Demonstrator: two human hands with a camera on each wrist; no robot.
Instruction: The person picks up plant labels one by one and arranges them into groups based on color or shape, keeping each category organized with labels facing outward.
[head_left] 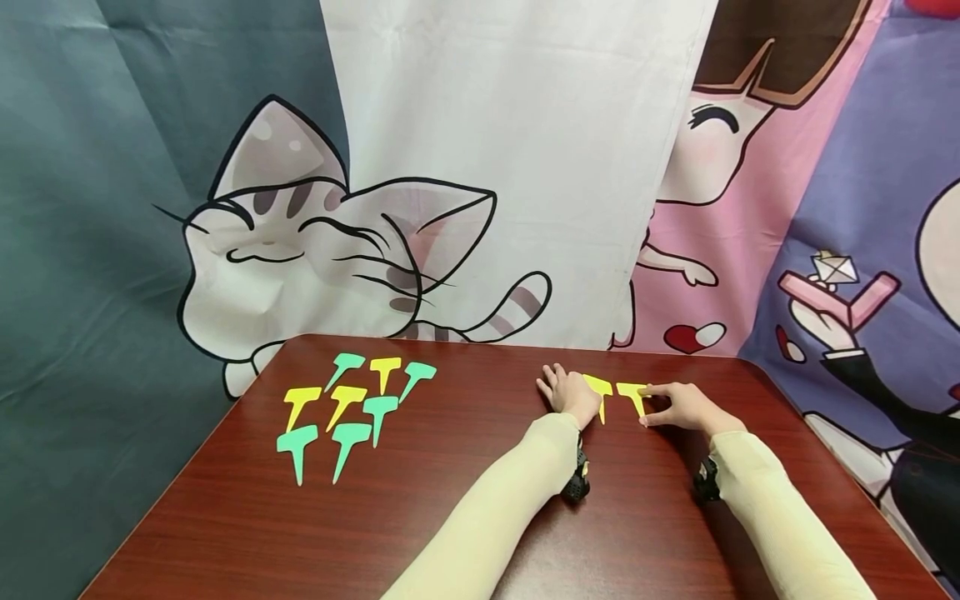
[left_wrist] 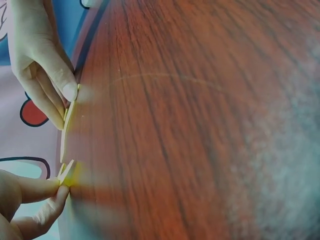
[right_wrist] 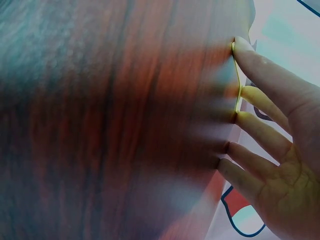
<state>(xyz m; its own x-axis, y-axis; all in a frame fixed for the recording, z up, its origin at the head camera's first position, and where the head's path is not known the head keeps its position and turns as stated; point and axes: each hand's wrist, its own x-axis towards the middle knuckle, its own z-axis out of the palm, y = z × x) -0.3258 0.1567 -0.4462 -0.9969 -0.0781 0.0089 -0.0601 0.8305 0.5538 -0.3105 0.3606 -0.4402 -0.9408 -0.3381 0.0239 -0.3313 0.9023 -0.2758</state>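
Note:
In the head view my left hand [head_left: 567, 393] lies palm down at the left edge of a yellow T-shaped plant label [head_left: 600, 388], its fingers spread away from it. The left wrist view shows its thumb and a finger pinching that label [left_wrist: 65, 172]. My right hand [head_left: 686, 406] holds a second yellow plant label [head_left: 632, 391], with the thumb near the stem's tip and fingertips at the head. Seen from the right wrist, this label [right_wrist: 237, 80] is a thin edge between thumb and fingers. Both labels are low over the tabletop, side by side.
On the left of the brown wooden table [head_left: 465, 450] lie several green plant labels [head_left: 350, 442] and three yellow ones [head_left: 302, 400], in loose rows. A cloth backdrop [head_left: 517, 167] with cartoon figures hangs behind the table's far edge.

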